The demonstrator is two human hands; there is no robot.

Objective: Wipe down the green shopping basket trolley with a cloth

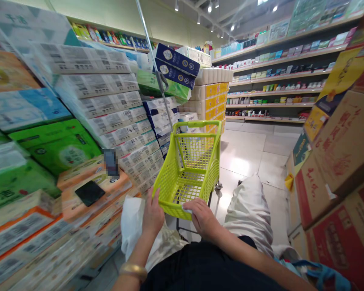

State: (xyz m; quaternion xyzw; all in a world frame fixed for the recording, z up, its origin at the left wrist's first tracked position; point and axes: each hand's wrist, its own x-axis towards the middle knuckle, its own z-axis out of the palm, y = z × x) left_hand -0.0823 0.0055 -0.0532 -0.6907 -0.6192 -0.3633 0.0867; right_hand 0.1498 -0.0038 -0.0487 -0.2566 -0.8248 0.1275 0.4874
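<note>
A lime-green plastic shopping cart (195, 178) with a lattice basket stands between my knees, its inside bare. My left hand (153, 214) grips the near left corner of the basket, fingers curled over the rim. At the near right part of the rim, my right hand (204, 218) presses down a small white wipe (186, 207), mostly hidden under the fingers. I cannot tell if it is cloth or paper.
Stacked tissue packs (115, 105) rise on the left; a dark phone-like slab (90, 192) lies on an orange pack. Cardboard boxes (346, 141) are piled at right. Shelves of goods (276, 76) line the back, beyond the tiled floor (245, 151). A metal pole (148, 36) slants behind the cart.
</note>
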